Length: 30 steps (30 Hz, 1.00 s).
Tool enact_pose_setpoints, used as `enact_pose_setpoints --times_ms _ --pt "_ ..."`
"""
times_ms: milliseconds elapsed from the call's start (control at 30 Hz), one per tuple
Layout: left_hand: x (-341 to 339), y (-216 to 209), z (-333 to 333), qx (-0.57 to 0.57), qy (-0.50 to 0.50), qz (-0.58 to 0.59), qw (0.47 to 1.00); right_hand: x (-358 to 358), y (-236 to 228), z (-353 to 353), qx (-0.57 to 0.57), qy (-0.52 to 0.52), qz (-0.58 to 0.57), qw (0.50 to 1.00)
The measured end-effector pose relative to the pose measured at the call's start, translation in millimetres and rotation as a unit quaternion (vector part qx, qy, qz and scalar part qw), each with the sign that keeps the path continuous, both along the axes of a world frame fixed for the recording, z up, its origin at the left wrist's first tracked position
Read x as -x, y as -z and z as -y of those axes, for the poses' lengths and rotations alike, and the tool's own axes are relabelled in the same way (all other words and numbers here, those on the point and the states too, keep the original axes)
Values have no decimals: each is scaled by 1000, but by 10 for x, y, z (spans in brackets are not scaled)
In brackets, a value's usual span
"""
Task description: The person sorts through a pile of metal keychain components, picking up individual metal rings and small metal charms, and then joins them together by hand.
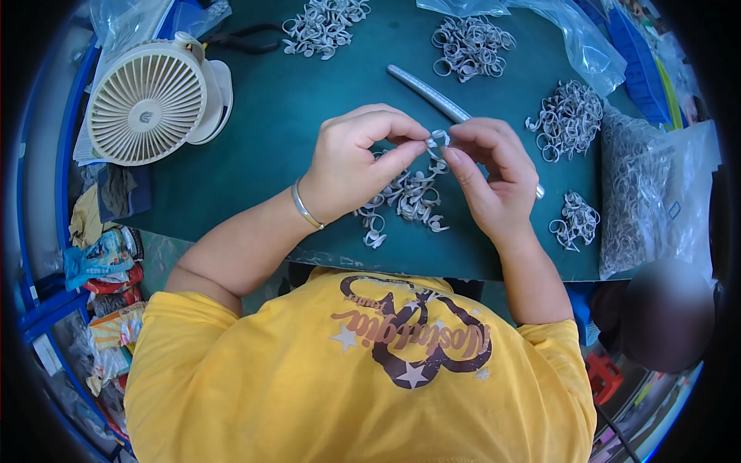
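So there's a big green table [255,166], and a person in a yellow T-shirt [309,370] is sat up against its near edge. Over on the right is a fat clear bag [641,193] stuffed with metal rings, and a cream fan [147,104] sits far left. A silver rod [428,94] lies slantwise, partly hidden by the right hand [498,174]. The left hand [355,154] meets that one above a loose scatter of rings [413,197]. Four more heaps: one top left [324,29], one top middle [472,48], two on the right [571,123]. Dark-handled pliers [245,38] lie near the fan, and there's a bangle [303,204] on the left wrist. Smallest bit: a little silver ring [441,137] between the two hands, left thumb and finger pinching one side, right thumb and fingers the other.
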<state>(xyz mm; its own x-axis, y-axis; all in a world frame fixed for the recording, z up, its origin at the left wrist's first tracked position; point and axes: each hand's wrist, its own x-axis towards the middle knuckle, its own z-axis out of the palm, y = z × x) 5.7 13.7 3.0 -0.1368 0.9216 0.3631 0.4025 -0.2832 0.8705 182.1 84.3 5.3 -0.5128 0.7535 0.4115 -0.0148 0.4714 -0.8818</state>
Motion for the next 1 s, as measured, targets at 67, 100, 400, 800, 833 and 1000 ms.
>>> enact_pose_setpoints --times_ms 67,100,400,800,833,1000 --pt "13 4 -5 -64 -8 -47 997 -52 11 -44 -5 -21 35 999" --pt "13 4 -5 -63 -8 -47 997 -59 3 -42 49 -30 37 998" --pt "10 -16 8 -96 12 -58 994 -87 35 -79 99 -65 33 992" --pt "4 -14 27 -78 15 -39 996 -89 50 -104 62 -64 42 995" --pt "5 -14 27 -76 15 -41 996 -89 52 -105 59 -64 40 995" --pt "6 -15 28 -72 17 -37 997 -87 45 -101 60 -66 36 995"
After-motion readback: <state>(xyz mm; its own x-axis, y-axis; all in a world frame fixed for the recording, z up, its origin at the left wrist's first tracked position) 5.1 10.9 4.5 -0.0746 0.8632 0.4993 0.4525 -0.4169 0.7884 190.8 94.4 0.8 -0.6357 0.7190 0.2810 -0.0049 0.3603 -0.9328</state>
